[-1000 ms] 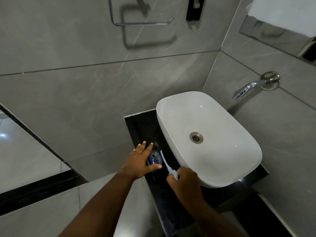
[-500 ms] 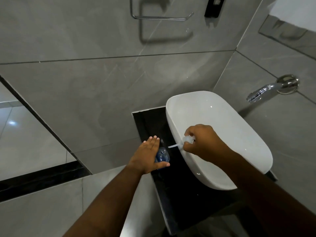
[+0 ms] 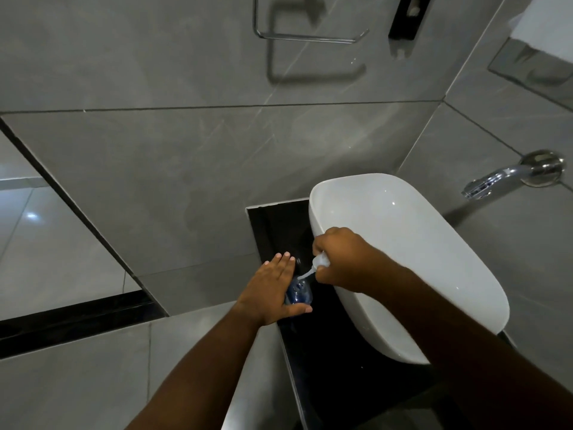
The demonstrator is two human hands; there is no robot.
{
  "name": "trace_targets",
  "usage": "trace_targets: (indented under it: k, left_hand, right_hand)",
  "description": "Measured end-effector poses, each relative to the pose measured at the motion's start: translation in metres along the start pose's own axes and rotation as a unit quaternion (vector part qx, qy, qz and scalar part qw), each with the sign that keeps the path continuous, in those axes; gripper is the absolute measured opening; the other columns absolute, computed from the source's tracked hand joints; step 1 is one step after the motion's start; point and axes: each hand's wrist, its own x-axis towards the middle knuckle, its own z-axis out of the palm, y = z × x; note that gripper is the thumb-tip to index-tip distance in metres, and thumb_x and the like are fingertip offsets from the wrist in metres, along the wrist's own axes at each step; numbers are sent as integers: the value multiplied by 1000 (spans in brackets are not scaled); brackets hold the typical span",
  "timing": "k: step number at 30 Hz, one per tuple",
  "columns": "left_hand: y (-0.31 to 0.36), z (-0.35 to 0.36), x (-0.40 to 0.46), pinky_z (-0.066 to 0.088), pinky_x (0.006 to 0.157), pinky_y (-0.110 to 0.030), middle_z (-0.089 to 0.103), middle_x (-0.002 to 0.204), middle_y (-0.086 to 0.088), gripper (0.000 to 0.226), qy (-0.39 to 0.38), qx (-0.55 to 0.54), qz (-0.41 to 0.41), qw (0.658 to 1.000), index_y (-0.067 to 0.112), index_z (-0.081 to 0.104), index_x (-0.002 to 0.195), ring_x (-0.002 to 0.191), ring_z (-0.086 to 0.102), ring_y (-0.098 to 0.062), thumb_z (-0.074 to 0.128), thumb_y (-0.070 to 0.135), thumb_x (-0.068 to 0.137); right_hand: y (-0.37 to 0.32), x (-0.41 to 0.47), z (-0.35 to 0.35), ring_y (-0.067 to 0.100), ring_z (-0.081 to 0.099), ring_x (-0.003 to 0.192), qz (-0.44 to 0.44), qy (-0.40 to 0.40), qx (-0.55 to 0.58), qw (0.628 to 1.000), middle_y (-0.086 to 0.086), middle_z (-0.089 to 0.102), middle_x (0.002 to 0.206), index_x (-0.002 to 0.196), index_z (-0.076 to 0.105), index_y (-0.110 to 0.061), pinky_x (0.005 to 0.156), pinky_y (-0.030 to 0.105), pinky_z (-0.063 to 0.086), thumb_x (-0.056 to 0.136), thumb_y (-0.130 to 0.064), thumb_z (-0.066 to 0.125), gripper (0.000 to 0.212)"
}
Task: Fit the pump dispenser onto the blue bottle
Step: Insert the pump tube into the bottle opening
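A small blue bottle (image 3: 298,292) stands on the black counter (image 3: 313,352) just left of the basin. My left hand (image 3: 273,291) wraps its left side, thumb across the front and fingers stretched along the far side. My right hand (image 3: 344,259) is closed on the white pump dispenser (image 3: 321,261), holding it tilted above the bottle. The dispenser's thin dip tube (image 3: 305,275) slants down-left with its tip at the bottle's mouth. Most of the pump head is hidden in my fingers.
A white oval basin (image 3: 434,249) sits on the counter right beside the bottle. A chrome spout (image 3: 502,178) juts from the right wall. A chrome towel ring (image 3: 310,37) and a black fitting (image 3: 407,17) hang on the grey tiled wall above.
My right hand lifted the pump from the counter's front, swung it over the basin, then brought it left and down until the tube tip reached the bottle mouth. My left hand stayed on the bottle.
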Motion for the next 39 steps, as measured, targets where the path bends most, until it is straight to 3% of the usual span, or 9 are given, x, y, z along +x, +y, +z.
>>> trace_targets:
  k: [5,9,16,21,29,32,34,36,39]
  left_hand:
    - [0,1,1,-8,116,-32,-5,163,-7,113,7,-13,0,1000,15,-5,153,148,-9,-18,36,87,75]
    - [0,2,1,-8,115,-32,-4,163,-7,113,6,-15,-2,1000,15,-4,153,148,-9,-18,38,86,76]
    - [1,2,0,-7,115,-32,-2,164,-7,111,10,-14,-4,1000,14,-2,153,149,-6,-19,37,85,77]
    - [1,0,1,-5,117,-34,2,163,-10,111,23,-3,7,1000,12,1,153,149,-4,-20,34,85,77]
    - [0,4,0,-12,114,-28,0,164,-6,107,32,-16,10,999,14,-1,154,145,-14,-13,41,81,81]
    - [-1,5,1,-13,113,-28,-1,164,-6,107,33,-18,7,999,15,-1,154,143,-16,-11,42,81,81]
    - [-1,6,1,-11,114,-29,0,164,-6,107,35,-17,7,999,14,0,154,144,-16,-12,41,81,81]
    - [-1,6,0,-10,115,-30,1,164,-6,107,35,-21,5,999,15,2,154,145,-13,-13,42,81,80]
    - [-2,5,0,-7,117,-32,3,164,-6,108,34,-19,4,999,15,4,154,147,-10,-15,42,82,79]
  right_hand:
    - [5,-4,-13,21,51,74,-2,-10,-8,1000,2,49,72,86,60,-12,68,26,40,79,-19,69,14]
    - [-1,2,-2,20,50,79,-20,-40,-22,999,5,50,82,99,62,-4,71,27,41,81,-17,68,24]
    - [3,19,36,20,52,78,-20,-83,2,996,13,59,85,97,63,0,70,28,41,81,-18,64,24]
    - [18,23,65,19,59,76,-11,-38,69,997,12,70,93,99,66,-5,69,27,42,83,-26,61,26]
    - [31,21,77,24,62,93,-39,-20,99,994,13,68,108,111,62,-9,76,27,41,82,-25,65,33]
    - [31,18,83,29,59,108,-20,-11,97,995,14,63,120,121,56,-8,92,36,46,88,-29,60,40]
    - [30,16,87,27,60,105,-22,4,103,994,13,64,118,119,56,-8,89,32,46,88,-30,62,39]
    - [31,17,90,29,59,108,-30,4,146,989,17,63,121,120,55,-3,87,27,43,86,-22,66,41]
    - [32,17,92,31,57,111,-25,-12,199,980,20,61,121,118,60,-2,96,34,43,83,-12,68,38]
